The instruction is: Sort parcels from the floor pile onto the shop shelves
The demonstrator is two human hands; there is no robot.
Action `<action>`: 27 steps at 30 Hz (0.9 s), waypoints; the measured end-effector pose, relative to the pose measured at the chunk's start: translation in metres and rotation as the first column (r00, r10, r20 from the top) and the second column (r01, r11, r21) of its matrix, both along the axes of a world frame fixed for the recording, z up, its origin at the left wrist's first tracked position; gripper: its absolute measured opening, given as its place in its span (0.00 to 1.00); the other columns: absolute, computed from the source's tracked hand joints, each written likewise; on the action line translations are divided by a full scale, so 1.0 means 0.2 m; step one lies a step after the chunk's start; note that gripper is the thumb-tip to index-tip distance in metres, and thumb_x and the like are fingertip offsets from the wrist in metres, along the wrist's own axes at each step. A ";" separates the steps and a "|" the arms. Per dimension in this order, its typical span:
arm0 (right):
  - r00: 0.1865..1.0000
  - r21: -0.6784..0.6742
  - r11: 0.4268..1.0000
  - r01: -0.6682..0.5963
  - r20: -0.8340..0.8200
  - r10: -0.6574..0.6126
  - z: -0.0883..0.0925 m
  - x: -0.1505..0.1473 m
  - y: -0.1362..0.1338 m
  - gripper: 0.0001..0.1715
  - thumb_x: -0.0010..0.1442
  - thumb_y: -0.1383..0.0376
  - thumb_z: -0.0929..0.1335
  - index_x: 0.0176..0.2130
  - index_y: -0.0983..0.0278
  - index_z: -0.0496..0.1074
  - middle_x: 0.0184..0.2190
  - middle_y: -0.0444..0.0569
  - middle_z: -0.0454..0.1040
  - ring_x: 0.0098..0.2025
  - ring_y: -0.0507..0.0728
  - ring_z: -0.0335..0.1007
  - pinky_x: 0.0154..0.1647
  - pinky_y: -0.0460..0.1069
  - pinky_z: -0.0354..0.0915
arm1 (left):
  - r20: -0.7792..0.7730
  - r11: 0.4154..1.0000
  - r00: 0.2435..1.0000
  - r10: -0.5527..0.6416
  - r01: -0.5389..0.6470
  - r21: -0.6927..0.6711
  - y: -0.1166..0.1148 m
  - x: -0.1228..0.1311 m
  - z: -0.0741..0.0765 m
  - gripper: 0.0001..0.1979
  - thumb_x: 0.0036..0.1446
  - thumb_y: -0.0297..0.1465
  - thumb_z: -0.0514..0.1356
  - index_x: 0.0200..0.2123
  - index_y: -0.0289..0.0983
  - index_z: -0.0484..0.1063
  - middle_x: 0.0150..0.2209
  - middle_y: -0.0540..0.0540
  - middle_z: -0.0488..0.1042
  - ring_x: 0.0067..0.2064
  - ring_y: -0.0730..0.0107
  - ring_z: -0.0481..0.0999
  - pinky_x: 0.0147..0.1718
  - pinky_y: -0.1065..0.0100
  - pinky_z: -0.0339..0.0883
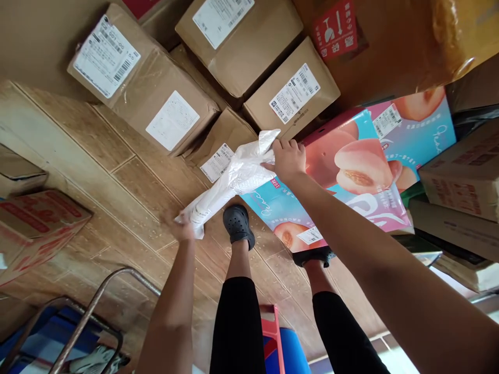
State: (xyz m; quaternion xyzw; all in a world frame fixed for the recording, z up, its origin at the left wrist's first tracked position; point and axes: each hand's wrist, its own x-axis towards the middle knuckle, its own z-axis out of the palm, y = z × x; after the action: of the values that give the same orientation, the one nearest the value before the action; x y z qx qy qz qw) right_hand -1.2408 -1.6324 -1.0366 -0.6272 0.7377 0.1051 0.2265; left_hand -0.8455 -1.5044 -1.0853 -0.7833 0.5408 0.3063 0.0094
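Note:
A long white plastic parcel bag (pixel 237 174), creased and glossy, stretches at a slant between both hands above the floor. My left hand (pixel 182 227), smeared a little by motion, grips its lower left end. At the upper right end, my right hand (pixel 288 158) has its fingers closed on the plastic. Just beneath and beside the right hand is a pink and blue peach box (pixel 280 208) with a white label. Behind the bag stands a small brown carton (pixel 224 140), its label partly covered by the bag.
Taped brown cartons (pixel 140 78) with labels line the far side, including a box with a red sticker (pixel 335 28). More peach boxes (pixel 413 130) are at the right. A red-printed carton (pixel 39 223) and a metal cart handle (pixel 93 306) are at the left. My feet in dark clogs (pixel 238 226) stand on wood-look flooring.

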 end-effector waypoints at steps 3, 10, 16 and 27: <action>0.998 0.116 0.992 -0.044 -0.037 0.049 0.03 -0.02 -0.02 0.33 0.61 0.46 0.69 0.55 0.66 0.65 0.56 0.60 0.68 0.59 0.71 0.62 0.65 0.71 0.53 | -0.077 0.967 0.967 -0.242 0.234 -0.097 -0.06 -0.28 -0.01 0.31 0.65 0.40 0.59 0.67 0.34 0.62 0.75 0.36 0.38 0.73 0.40 0.41 0.69 0.42 0.39; 0.992 0.173 0.978 -0.118 -0.017 0.122 0.11 -0.05 -0.02 0.38 0.57 0.50 0.73 0.57 0.69 0.64 0.56 0.63 0.70 0.55 0.70 0.66 0.63 0.64 0.58 | 0.089 0.869 0.866 -0.491 0.495 -0.020 -0.10 -0.67 0.07 0.36 0.60 0.25 0.62 0.69 0.48 0.59 0.72 0.32 0.47 0.71 0.31 0.47 0.62 0.29 0.49; 0.998 0.291 0.956 0.038 -0.061 -0.021 0.16 0.10 -0.01 0.33 0.61 0.64 0.68 0.63 0.69 0.64 0.66 0.65 0.61 0.67 0.75 0.53 0.70 0.73 0.38 | 0.167 0.911 0.901 -0.401 0.373 0.176 -0.14 -0.72 0.20 0.38 0.59 0.19 0.58 0.68 0.56 0.59 0.75 0.34 0.38 0.71 0.23 0.43 0.56 0.23 0.53; 0.831 0.469 0.744 0.475 0.039 -0.555 1.42 -0.68 1.45 0.30 0.63 0.67 0.67 0.63 0.61 0.67 0.62 0.58 0.67 0.62 0.64 0.65 0.65 0.59 0.62 | 0.086 0.843 0.859 -0.505 0.469 0.263 0.46 -0.78 1.45 0.28 0.58 0.28 0.62 0.63 0.41 0.68 0.66 0.36 0.63 0.72 0.42 0.53 0.65 0.46 0.59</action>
State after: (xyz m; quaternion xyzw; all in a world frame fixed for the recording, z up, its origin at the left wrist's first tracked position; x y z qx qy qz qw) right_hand -1.3776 -1.3415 -0.7527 -0.3367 0.8159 0.1461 0.4469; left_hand -1.0025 -1.4116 -0.7957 -0.6341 0.6805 0.2942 0.2198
